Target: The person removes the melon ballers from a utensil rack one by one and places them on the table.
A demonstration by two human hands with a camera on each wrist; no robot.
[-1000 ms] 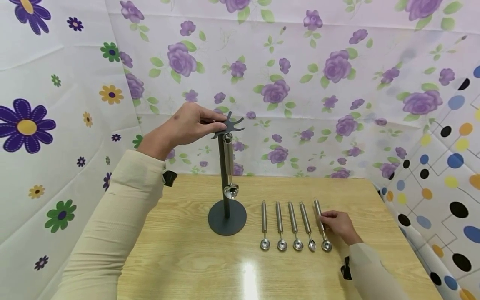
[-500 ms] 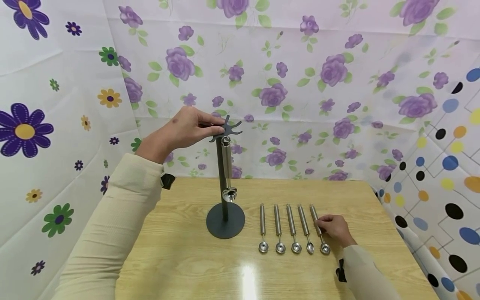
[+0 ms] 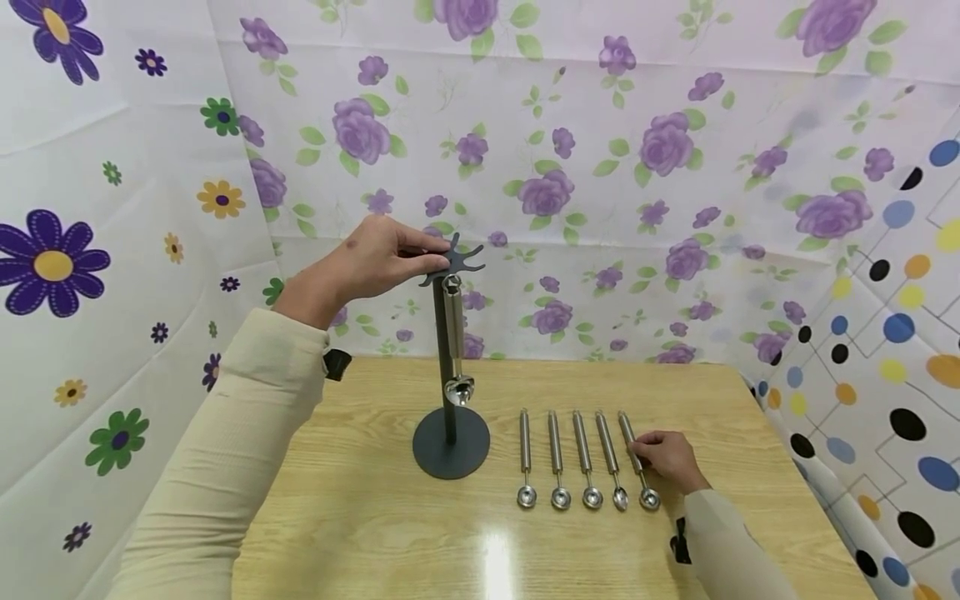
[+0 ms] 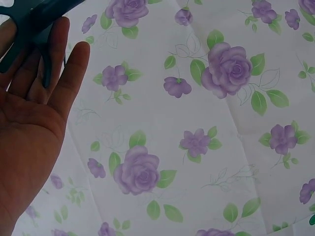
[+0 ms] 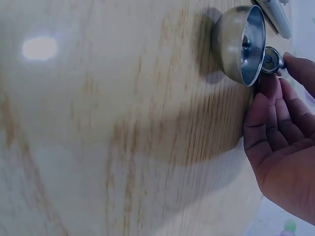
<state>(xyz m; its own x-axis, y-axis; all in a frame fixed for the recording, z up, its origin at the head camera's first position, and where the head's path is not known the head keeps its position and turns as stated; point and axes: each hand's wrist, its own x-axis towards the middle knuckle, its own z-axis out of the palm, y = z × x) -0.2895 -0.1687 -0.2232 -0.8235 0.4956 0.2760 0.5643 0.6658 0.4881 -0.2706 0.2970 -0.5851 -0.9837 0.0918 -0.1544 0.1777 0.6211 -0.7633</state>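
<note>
A dark metal hanging stand stands upright on the table, topped by several curved hooks. My left hand pinches one side of that hook top between thumb and fingers. From a front hook hangs a steel melon baller, bowl downward. To the right, several steel melon ballers lie in a row, handles pointing away. On the rightmost melon baller, my right hand pinches the handle from the right side. Its round, deep bowl shows large in the right wrist view, close over the wood.
Nearest the held one lies a baller with a narrow oval head; the others have round heads. Flowered cloth hangs behind the wooden table, and a dotted cloth borders its right side.
The head view has shifted slightly, so everything sits a little lower. Both hands keep their holds on the stand and the rightmost melon baller.
</note>
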